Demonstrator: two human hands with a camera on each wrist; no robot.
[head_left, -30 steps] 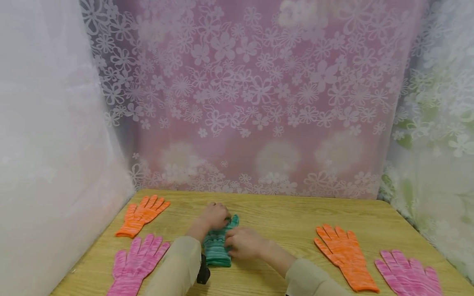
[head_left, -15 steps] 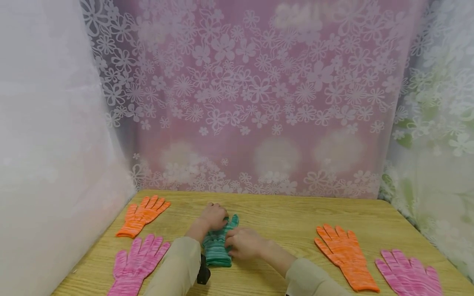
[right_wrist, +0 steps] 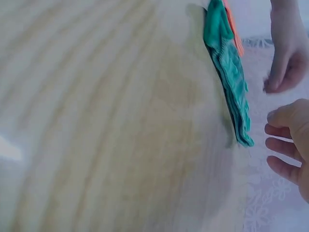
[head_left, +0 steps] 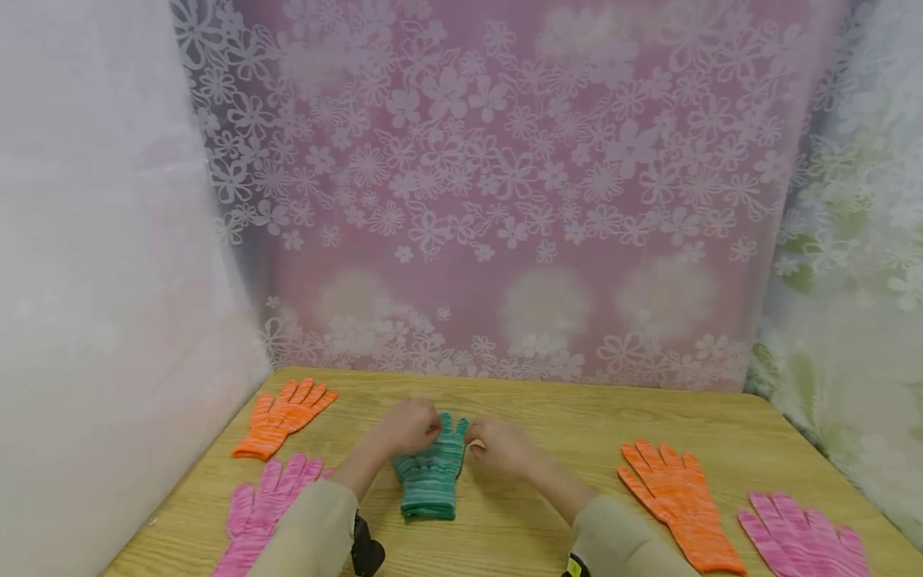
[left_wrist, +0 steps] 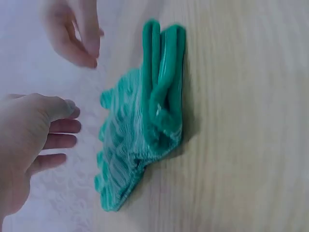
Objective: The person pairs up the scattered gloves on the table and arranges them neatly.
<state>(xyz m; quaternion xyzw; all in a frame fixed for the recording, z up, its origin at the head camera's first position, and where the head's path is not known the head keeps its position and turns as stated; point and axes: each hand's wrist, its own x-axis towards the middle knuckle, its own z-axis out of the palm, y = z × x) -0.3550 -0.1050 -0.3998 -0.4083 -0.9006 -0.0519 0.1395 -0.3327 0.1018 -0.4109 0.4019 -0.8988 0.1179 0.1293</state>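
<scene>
A pair of green striped knit gloves [head_left: 430, 474] lies stacked flat in the middle of the table, cuffs toward me. Two layered cuffs show in the left wrist view on the green gloves [left_wrist: 164, 82]. My left hand [head_left: 413, 425] hovers over the left side of their fingers; in its own wrist view the left hand [left_wrist: 29, 140] is apart from the fabric with loosely bent fingers. On the other side, my right hand [head_left: 502, 447] is just beside the gloves' fingertips. The right wrist view has that right hand [right_wrist: 292, 140] holding nothing, its fingers relaxed.
An orange glove [head_left: 283, 418] and a pink glove [head_left: 263, 505] lie at the left of the wooden table [head_left: 534, 521]. Another orange glove [head_left: 678, 505] and pink glove [head_left: 804, 535] lie at the right. A flowered curtain [head_left: 505, 200] hangs behind.
Both hands have come up off the green gloves, the right one moving away from their side toward the fingertips. More of the gloves shows now. The other gloves stay where they were.
</scene>
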